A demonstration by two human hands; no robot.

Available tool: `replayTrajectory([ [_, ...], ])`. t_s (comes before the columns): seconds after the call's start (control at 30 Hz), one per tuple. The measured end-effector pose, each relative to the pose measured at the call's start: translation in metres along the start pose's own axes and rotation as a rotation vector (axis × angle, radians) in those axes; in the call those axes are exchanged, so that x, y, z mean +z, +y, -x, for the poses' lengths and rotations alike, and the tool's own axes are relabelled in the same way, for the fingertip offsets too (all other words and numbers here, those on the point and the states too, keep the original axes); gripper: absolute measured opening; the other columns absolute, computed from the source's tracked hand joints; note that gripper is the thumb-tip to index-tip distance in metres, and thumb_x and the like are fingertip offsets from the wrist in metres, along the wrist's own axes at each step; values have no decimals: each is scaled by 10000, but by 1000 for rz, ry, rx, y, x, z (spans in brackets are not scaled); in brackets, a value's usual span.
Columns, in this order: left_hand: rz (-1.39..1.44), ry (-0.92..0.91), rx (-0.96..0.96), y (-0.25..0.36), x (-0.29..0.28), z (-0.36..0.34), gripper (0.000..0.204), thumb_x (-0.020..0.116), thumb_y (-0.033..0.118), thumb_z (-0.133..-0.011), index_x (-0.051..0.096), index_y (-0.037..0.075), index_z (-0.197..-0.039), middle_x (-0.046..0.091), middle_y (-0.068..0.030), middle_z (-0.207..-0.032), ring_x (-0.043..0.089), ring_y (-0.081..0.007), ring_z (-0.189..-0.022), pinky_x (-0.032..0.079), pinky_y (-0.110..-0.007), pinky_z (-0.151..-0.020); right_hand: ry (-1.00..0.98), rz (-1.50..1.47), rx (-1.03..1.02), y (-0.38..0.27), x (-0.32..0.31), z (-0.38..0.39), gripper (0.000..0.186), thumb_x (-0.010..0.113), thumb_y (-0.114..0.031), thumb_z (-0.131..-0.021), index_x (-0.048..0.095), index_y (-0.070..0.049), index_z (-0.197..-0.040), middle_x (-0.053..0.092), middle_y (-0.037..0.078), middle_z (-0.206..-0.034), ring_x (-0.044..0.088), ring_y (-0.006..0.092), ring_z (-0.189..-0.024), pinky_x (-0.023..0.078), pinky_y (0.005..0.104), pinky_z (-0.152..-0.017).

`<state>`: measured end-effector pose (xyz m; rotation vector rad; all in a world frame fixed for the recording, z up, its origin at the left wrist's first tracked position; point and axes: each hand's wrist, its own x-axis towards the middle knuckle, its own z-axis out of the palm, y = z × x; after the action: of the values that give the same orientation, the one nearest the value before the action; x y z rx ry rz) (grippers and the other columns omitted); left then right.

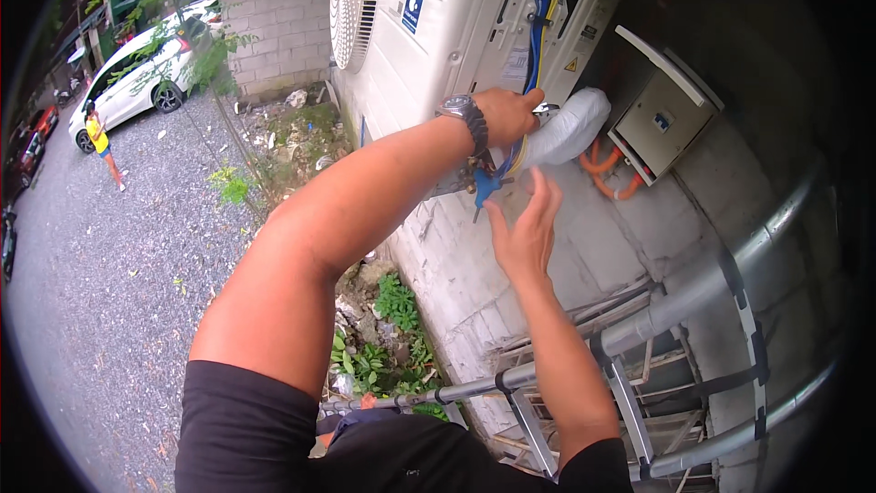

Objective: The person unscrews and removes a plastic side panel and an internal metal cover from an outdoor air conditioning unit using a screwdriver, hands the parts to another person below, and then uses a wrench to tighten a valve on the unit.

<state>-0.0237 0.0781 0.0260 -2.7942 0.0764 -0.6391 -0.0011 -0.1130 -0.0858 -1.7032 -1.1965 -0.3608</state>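
My left hand (505, 117), with a dark watch (465, 119) on its wrist, is closed at the lower corner of a white air-conditioner outdoor unit (438, 46). A bit of shiny metal shows by its fingertips; what it grips is mostly hidden. Just right of it bends a pipe wrapped in white (575, 123). Below, a blue fitting-like piece (486, 186) with thin metal ends sits by the unit's connections. Beside that piece my right hand (527, 233) is raised, fingers apart and holding nothing. Blue and yellow wires (540, 27) run down the unit's opened side.
An open grey breaker box (666, 119) with orange conduit (602, 173) hangs on the block wall. A metal ladder (630, 411) lies beneath my arms. Plants (370, 361) grow at the wall's foot. Far left, a person in yellow (100, 139) stands near a white car (137, 68) on gravel.
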Motion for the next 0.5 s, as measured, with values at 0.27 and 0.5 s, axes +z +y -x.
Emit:
replayTrajectory([
  [0.27,17,-59,-7,-4,-6,4,198,690,114,-835,750,52,-1014,546,-166,-1201,724,-347,-957,602,-446,-842,-168,790,-1109,-10,-28,-44,339,661,-346,-880,656,-133,-1143,599,38,-1109,561,211,-1124,407,483,-1040],
  [0.5,22,-29,-8,-3,0,3,208,704,112,-825,732,105,-1031,537,-146,-1150,720,-346,-905,588,-463,-786,-247,640,-895,-2,-6,-46,338,731,-425,-792,604,-129,-894,496,25,-818,531,216,-832,432,410,-828],
])
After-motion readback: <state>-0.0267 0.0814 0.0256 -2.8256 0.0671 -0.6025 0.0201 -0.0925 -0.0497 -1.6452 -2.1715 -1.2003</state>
